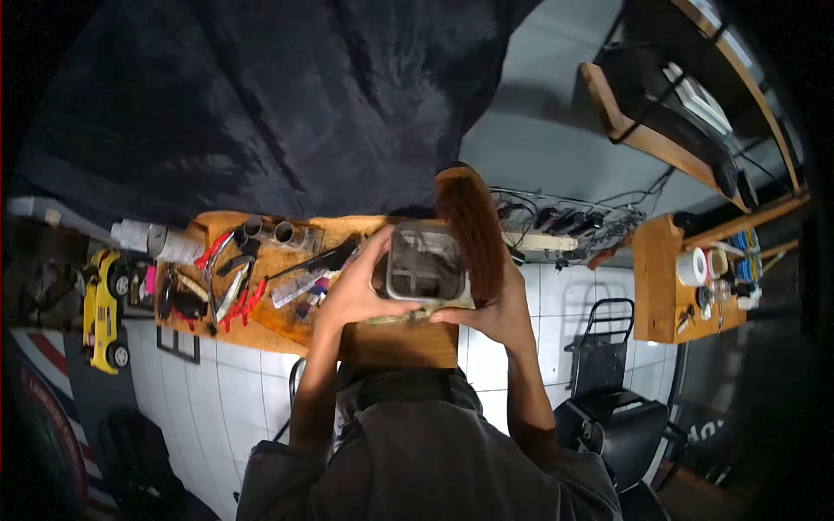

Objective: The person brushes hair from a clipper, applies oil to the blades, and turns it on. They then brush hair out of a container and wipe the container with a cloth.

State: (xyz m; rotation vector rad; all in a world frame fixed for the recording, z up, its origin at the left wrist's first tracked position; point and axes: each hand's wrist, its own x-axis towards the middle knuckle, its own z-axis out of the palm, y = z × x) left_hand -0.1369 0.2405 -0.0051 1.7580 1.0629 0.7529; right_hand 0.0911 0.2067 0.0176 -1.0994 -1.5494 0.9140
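Observation:
A clear rectangular plastic container [426, 265], cloudy inside, is held up in front of my chest. My left hand [354, 288] wraps around its left side, with the thumb along the near edge. On the other side, my right hand [497, 314] is closed around a brush [473, 239] with long reddish-brown bristles and a wooden back. The right thumb reaches toward the container's lower right corner, by a pale greenish cloth or wrapper [426, 313]. The fingers behind the brush are mostly hidden.
A wooden counter [278, 334] holds red-handled tools [248, 304], metal cups [284, 233] and clippers-like black items. Left is a yellow toy car [106, 311]. At right stand a black chair [608, 391] and a wooden shelf [656, 286] with tape rolls. A dark drape [287, 104] hangs ahead.

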